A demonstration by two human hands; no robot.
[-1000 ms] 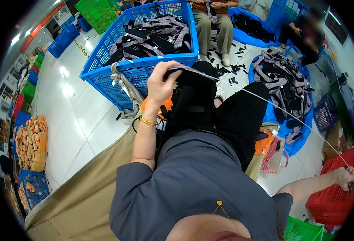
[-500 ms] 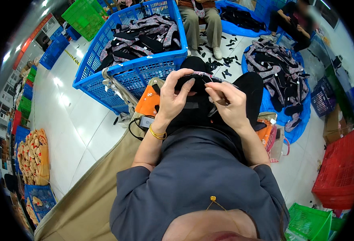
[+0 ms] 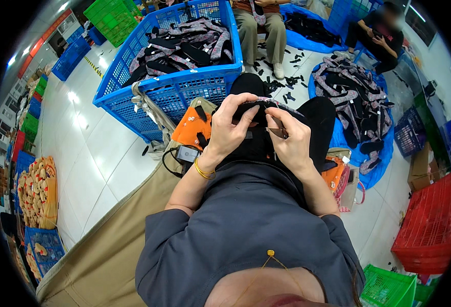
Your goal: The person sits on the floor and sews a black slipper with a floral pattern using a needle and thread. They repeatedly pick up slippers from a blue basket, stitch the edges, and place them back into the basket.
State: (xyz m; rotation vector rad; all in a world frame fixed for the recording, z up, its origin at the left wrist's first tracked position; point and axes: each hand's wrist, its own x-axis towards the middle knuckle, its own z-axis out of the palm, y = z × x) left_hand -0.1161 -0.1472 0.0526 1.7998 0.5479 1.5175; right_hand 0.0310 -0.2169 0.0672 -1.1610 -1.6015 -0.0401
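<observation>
My left hand (image 3: pixel 235 123) pinches a black fabric piece with a pink-and-grey patterned edge (image 3: pixel 277 103), thumb below and fingers over the top. It is held above my lap, curving to the right. Close beside, my right hand (image 3: pixel 293 135) has thumb and fingertips drawn together at the same piece. A dark, shiny strip (image 3: pixel 278 133) crosses its fingers; its kind is unclear. Whatever is between those fingertips is too small to make out. My black-clad knee (image 3: pixel 320 115) lies behind the right hand.
A blue crate (image 3: pixel 169 82) ahead is heaped with patterned black pieces (image 3: pixel 194 48). More lie on a blue sheet (image 3: pixel 376 174) at right. Orange cloth pouches (image 3: pixel 189 128) sit either side of my lap. Two people sit ahead; black scraps (image 3: pixel 289 84) litter the floor.
My right hand has come nearer the left, its fingertips now up against the fabric piece. The left hand keeps its pinch and has shifted slightly. The whole view has tilted a little.
</observation>
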